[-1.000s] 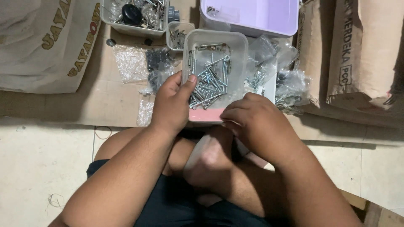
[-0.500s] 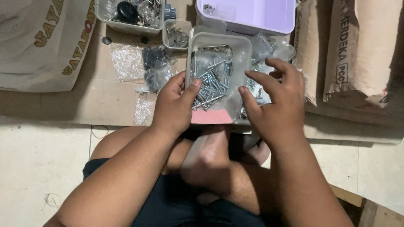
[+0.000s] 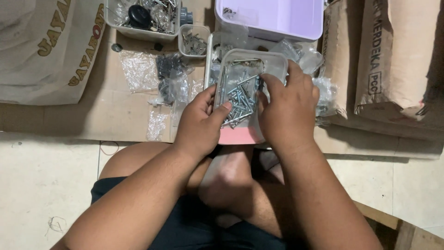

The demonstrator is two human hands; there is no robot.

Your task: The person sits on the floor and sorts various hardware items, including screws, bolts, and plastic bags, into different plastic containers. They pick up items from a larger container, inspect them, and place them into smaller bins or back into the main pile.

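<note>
Clear plastic is what I see under both hands: a tub [image 3: 249, 92] of screws [image 3: 238, 99], sitting on the cardboard [image 3: 106, 115] just ahead of the crossed legs. My left hand [image 3: 201, 122] grips the tub's left wall, fingers curled together along the outside and the thumb hooked over the rim, its tip resting on the screws. My right hand [image 3: 289, 109] covers the tub's right side, fingers [image 3: 296, 76] a little spread and bent over the far right corner, thumb lying down along the inside edge among the screws. I cannot tell whether that thumb pinches a screw or only rests there; the heap hides its tip. Below the thumbs, at the tub's near end, a pink patch [image 3: 238, 136] shows through the plastic.

Just beyond the right fingertips lies crumpled clear bag [image 3: 305, 58], and past that a lilac box [image 3: 277, 18] touching or nearly touching the tub's far end. Beyond the left knuckles sit a small cup [image 3: 194, 41] of metal bits and a grey tray [image 3: 138, 18] with a black knob and mixed hardware. To the outside of the left fingers, loose bags [image 3: 138, 69] of small parts lie flat on the cardboard, some with dark pieces inside. Brown paper sacks [image 3: 393, 60] stand well outside the right hand, and another sack [image 3: 41, 46] lies far outside the left.
</note>
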